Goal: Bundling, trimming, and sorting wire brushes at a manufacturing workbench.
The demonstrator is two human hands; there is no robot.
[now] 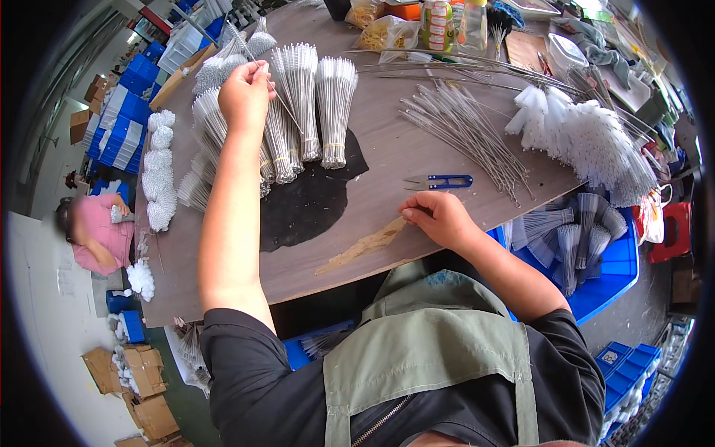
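My left hand (247,93) is raised over the far left of the table, fingers pinched round one thin wire brush (238,39). Its bristled end points up and away, and the bare wire slants down in front of the bundles. Banded bundles of wire brushes (296,82) with white bristle tops stand around that hand, some on a black sheet (309,208). Close to the near edge, my right hand (445,220) has thumb and fingers pressed together; what they hold, if anything, cannot be made out. Just beyond it lie blue thread snips (450,181).
Loose wire brushes (465,134) lie mid-right, beside a heap of white-bristled brushes (577,130). A blue bin (614,272) with bundles stands off the right edge. Cans (436,26) and bags of rubber bands (389,37) sit at the back. A person in pink (100,231) sits at left.
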